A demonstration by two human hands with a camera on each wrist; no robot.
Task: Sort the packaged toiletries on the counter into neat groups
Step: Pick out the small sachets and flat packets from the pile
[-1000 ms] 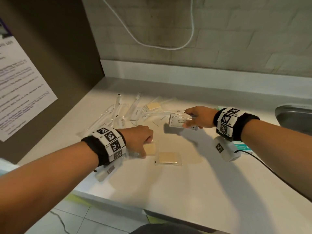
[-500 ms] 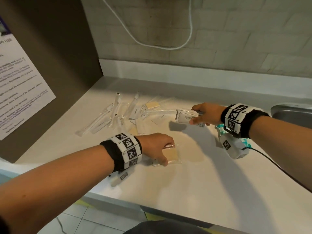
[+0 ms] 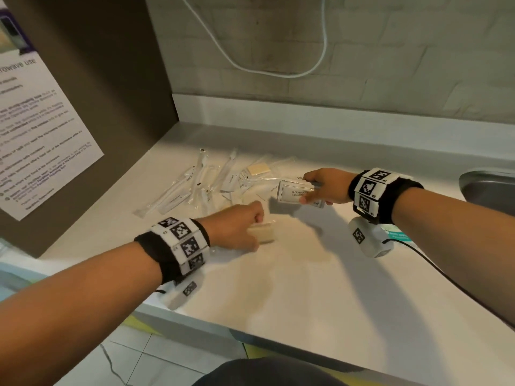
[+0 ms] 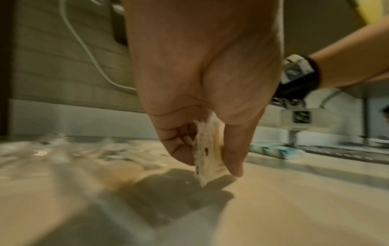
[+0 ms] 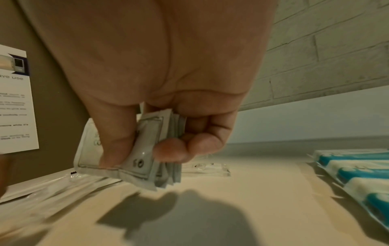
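My left hand (image 3: 241,228) pinches a clear-wrapped beige soap packet (image 3: 263,232) between thumb and fingers, just above the counter; the left wrist view shows this soap packet (image 4: 210,153) edge-on, off the surface. My right hand (image 3: 324,186) grips a stack of white shampoo sachets (image 3: 296,193), held above the counter; the right wrist view shows the sachets (image 5: 145,149) fanned between thumb and fingers. A loose pile of clear-wrapped toothbrush packets (image 3: 195,188) and another beige soap packet (image 3: 259,169) lie at the back left of the white counter (image 3: 306,288).
Teal-and-white packets (image 5: 357,173) lie in a row on the counter to the right of my right hand. A steel sink rim (image 3: 487,182) is at far right. A brown side panel with a paper notice (image 3: 36,146) bounds the left. A white cable (image 3: 278,71) hangs on the brick wall.
My left hand has moved right and forward and lifted a beige soap packet off the counter. My right hand keeps the sachet stack and has shifted slightly.
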